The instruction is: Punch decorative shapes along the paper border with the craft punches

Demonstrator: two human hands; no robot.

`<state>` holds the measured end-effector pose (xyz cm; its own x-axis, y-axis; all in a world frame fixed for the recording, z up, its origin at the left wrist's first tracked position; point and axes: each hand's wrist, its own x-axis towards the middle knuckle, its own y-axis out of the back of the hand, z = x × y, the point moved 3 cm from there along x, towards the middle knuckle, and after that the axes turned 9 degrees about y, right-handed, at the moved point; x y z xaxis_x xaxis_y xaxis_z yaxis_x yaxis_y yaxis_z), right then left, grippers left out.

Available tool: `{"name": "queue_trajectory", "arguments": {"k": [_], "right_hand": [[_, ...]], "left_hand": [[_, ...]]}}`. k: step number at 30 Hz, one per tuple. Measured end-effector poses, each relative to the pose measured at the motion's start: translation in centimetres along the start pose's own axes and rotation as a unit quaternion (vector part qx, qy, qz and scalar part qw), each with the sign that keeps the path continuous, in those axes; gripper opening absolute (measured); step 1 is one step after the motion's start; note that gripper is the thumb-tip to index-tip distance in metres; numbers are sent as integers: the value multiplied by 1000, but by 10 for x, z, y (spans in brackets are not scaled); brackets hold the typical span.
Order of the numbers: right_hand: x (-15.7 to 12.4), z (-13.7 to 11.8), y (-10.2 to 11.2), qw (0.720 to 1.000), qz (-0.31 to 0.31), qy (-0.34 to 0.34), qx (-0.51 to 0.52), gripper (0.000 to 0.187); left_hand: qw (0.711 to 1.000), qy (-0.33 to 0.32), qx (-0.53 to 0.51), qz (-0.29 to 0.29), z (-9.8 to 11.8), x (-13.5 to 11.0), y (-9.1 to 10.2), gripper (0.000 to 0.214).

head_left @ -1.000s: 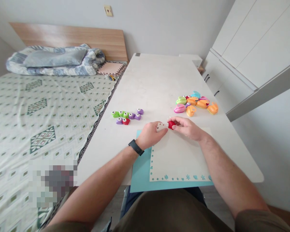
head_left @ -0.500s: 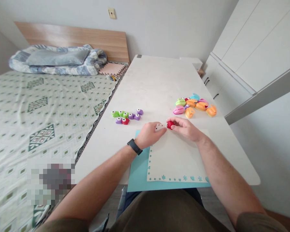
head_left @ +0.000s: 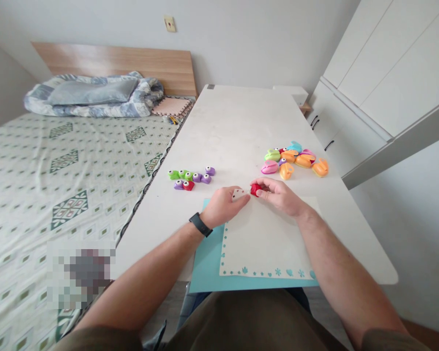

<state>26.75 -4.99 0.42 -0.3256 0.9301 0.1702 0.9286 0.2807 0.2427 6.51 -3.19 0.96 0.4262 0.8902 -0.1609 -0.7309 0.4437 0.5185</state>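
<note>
My right hand (head_left: 282,197) is closed around a small red craft punch (head_left: 255,189). In my left hand (head_left: 222,205) the far left part of a white sheet of paper (head_left: 270,239) is pinched between thumb and fingers. A folded-up bit of that sheet, dotted with small punched holes, shows above the left thumb and reaches close to the punch. Whether paper sits inside the punch is too small to tell. Cut-out stars, hearts, leaves and flowers line the sheet's left and near edges. Under it lies a light blue sheet (head_left: 207,258).
Left of my hands stand several small green, purple and red punches (head_left: 189,176). To the right sits a cluster of larger orange, pink, green and blue punches (head_left: 287,157). A bed (head_left: 106,161) adjoins the white table (head_left: 237,122); a cabinet (head_left: 351,114) stands at right.
The camera view has shifted slightly. Both hands keep nearly the same grip on the paper and the red punch, with the punch still close to the paper's corner.
</note>
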Motion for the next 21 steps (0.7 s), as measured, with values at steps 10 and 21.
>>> {"name": "queue_trajectory", "arguments": {"k": [10, 21], "right_hand": [[1, 5, -1, 999, 14, -19, 34, 32], [0, 2, -2, 999, 2, -8, 38, 31]], "left_hand": [[1000, 3, 2, 3, -1, 0, -2, 35], [1000, -16, 3, 21, -2, -2, -2, 35]]}}
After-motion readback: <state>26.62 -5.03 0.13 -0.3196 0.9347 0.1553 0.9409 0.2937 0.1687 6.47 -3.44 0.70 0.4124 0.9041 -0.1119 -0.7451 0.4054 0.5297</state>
